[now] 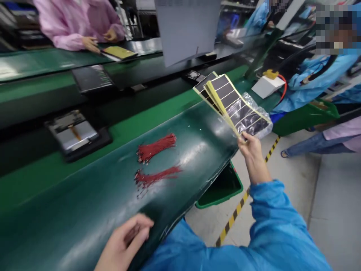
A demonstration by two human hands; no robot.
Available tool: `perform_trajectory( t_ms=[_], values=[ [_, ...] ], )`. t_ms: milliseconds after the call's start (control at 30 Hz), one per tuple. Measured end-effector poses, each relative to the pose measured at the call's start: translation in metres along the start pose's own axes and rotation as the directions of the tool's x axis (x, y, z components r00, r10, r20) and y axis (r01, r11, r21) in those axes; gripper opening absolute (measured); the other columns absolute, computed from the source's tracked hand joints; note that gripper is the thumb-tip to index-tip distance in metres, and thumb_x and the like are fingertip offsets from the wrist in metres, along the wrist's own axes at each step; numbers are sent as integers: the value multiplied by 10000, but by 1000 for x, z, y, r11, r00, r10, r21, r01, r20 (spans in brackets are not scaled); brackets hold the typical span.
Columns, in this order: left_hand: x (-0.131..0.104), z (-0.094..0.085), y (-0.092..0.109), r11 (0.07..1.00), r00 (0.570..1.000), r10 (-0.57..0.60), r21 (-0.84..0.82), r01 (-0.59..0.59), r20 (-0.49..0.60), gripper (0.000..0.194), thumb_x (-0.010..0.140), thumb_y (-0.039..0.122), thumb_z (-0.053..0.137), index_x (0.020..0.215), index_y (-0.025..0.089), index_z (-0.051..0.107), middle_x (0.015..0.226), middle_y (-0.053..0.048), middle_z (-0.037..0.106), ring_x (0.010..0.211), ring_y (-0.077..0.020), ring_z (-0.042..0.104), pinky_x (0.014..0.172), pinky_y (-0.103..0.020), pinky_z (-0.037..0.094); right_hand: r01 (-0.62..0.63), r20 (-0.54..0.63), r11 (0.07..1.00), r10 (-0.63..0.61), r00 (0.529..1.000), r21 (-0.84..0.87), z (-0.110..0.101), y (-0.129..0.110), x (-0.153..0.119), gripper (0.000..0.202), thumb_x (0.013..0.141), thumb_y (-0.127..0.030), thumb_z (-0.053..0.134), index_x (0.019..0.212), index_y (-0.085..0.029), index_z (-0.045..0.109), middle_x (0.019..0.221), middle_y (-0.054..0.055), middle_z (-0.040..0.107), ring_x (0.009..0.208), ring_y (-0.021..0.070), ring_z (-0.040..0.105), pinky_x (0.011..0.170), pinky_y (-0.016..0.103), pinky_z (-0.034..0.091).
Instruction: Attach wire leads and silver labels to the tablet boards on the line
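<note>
My right hand (pixel 252 152) is closed on the near edge of a stack of adhesive sheets (pixel 225 92), dark strips on yellowish backing, raised above the right end of the green bench. Clear plastic wrap (pixel 249 113) covers part of the stack, which is fanned out at its far end. Over the bench's near edge, my left hand (pixel 128 237) has its fingers curled toward the thumb, with nothing visible in it. Beyond that hand lie two bundles of thin red wires, an upper bundle (pixel 158 147) and a looser lower bundle (pixel 156 177).
Opened devices, one a tablet-like unit (pixel 76 131), sit on the conveyor behind the bench (pixel 107 203). A green bin (pixel 222 188) stands below the bench edge. Across the line, a co-worker in pink (pixel 81 22) handles a yellow-topped item. A white box (pixel 266 86) stands farther right.
</note>
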State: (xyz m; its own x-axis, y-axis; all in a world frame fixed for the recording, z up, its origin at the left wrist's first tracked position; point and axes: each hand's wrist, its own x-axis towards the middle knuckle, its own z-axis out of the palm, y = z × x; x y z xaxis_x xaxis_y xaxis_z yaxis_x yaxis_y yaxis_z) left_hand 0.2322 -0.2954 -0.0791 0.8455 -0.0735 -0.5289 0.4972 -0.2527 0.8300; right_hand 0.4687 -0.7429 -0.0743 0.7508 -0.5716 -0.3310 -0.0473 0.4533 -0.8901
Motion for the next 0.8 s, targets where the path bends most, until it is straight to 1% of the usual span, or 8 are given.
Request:
perform_trajectory(
  t_ms=[100,200,367,467,567,633,700,800],
  values=[
    [-6,23,24,976,979,201,-80,-203,-35,452,812,668,800,1049,283,785,1170,-108,734,1060,-285,693,950,-397,595,-84,214,996,78,974,17,-2,51,-117,398,596,-95,882,871,-208,617,741,-59,651,540,93,590,392,174,464],
    [-24,40,20,866,936,349,-369,-337,-35,951,597,567,1005,1419,277,625,1476,-162,620,1329,-350,615,1100,-462,539,-277,510,959,268,817,-61,10,104,-235,409,607,-260,941,896,-211,654,696,-49,662,484,106,575,379,213,483],
    [-93,31,-24,644,872,179,-616,-454,-455,620,837,699,769,1132,158,693,762,-79,715,516,-211,638,484,-361,556,-376,770,872,465,437,-313,24,160,-399,410,691,-375,931,977,-238,671,747,-34,695,483,121,592,444,272,558],
    [-144,3,-55,580,692,24,-554,-597,-721,613,863,669,745,1224,178,677,819,-86,750,501,-228,650,445,-387,561,-241,795,860,509,330,-451,19,185,-456,362,737,-432,915,972,-252,707,827,7,744,657,192,711,639,366,665],
    [-192,-38,-87,537,378,-47,-343,-771,-924,631,822,609,836,1293,217,687,1061,-106,792,947,-310,778,883,-487,669,116,808,814,528,262,-569,25,221,-489,399,755,-581,879,936,-242,773,979,96,808,1003,327,773,962,515,653],
    [-224,-69,-110,556,233,-25,-208,-805,-972,598,831,598,837,1281,224,709,1143,-102,788,1217,-339,715,1126,-523,568,340,813,741,554,178,-579,38,246,-512,478,721,-659,875,928,-233,816,1045,129,822,1176,399,734,1104,577,574],
    [-255,-101,-135,572,193,-3,-160,-805,-981,553,839,593,831,1236,220,735,1147,-99,790,1300,-351,671,1189,-546,511,450,784,700,620,2,-555,54,266,-539,515,699,-685,882,920,-223,836,1047,144,827,1215,427,718,1138,594,540],
    [-300,-153,-176,571,185,7,-148,-807,-983,515,781,541,892,1149,207,758,1126,-99,794,1225,-352,703,1154,-551,524,402,660,746,661,-356,-531,76,288,-584,559,779,-702,820,1028,-202,816,1111,166,819,1155,386,748,1106,567,549]
  ],
)
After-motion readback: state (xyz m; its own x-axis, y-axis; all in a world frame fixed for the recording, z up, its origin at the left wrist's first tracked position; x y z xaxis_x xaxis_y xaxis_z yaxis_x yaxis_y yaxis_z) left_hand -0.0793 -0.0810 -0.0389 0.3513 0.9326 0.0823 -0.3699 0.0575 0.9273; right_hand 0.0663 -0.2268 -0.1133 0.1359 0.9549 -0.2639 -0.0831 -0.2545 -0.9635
